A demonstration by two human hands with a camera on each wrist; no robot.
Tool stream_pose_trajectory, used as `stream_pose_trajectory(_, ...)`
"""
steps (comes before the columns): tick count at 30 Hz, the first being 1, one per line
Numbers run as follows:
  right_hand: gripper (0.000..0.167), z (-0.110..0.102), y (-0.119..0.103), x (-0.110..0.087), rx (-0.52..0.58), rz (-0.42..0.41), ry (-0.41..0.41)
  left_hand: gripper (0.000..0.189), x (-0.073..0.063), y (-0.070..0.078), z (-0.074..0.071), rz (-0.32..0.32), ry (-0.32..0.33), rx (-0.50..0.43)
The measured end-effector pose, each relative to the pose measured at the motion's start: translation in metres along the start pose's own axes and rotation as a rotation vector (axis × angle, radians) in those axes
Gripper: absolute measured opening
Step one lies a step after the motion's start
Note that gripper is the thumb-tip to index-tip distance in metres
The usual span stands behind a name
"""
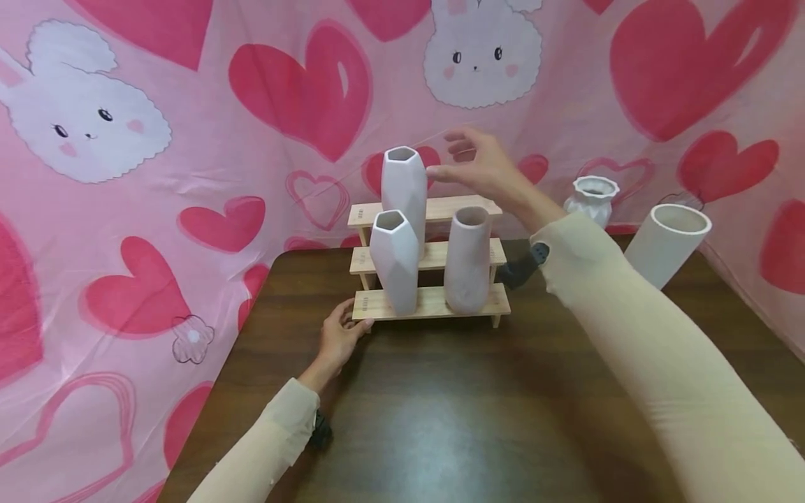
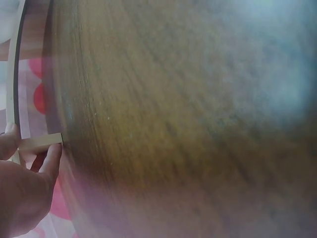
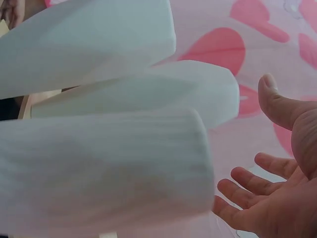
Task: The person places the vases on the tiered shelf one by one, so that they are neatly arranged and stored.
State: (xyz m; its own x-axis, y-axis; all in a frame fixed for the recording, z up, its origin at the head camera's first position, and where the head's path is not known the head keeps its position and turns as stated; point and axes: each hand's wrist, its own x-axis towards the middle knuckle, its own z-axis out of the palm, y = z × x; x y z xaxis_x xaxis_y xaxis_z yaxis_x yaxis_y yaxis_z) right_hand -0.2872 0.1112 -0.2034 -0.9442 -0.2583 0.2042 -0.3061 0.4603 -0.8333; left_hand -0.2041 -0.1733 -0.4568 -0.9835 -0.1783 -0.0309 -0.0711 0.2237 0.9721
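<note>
A three-step wooden stand holds three white vases. The faceted vase and the rounded vase stand on its lowest board. Behind them rises a taller faceted vase, its base apparently on the middle board. My left hand grips the left end of the lowest board; the left wrist view has thumb and fingers around the board and its leg. My right hand is raised just right of the tall vase's rim, holding nothing. In the right wrist view its fingers are spread and relaxed, apart from the vases.
To the right, partly behind my right sleeve, stand a white vase with a ruffled rim and a white cylindrical vase. The dark wooden table meets a pink cloth with hearts and rabbits at the back and sides.
</note>
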Motion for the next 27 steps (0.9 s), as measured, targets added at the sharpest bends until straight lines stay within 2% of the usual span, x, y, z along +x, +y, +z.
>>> stream_pose_trajectory(5, 0.079, -0.02, 0.01, -0.018, -0.015, -0.004, 0.029, 0.059, -0.001, 0.002, 0.002, -0.006, -0.002, 0.028)
stream_pose_trajectory(13, 0.074, -0.068, 0.04, -0.052, -0.053, 0.029, 0.128, 0.062, 0.0, 0.0, 0.005, 0.004, -0.003, 0.041)
stream_pose_trajectory(19, 0.07, -0.097, 0.071, -0.074, -0.09, 0.066, 0.171, 0.062, -0.002, 0.0, 0.003, -0.004, 0.0, 0.058)
stream_pose_trajectory(27, 0.063, -0.133, 0.117, -0.1, -0.042, 0.071, 0.322, 0.061, 0.0, -0.003, 0.003, 0.001, -0.004, 0.054)
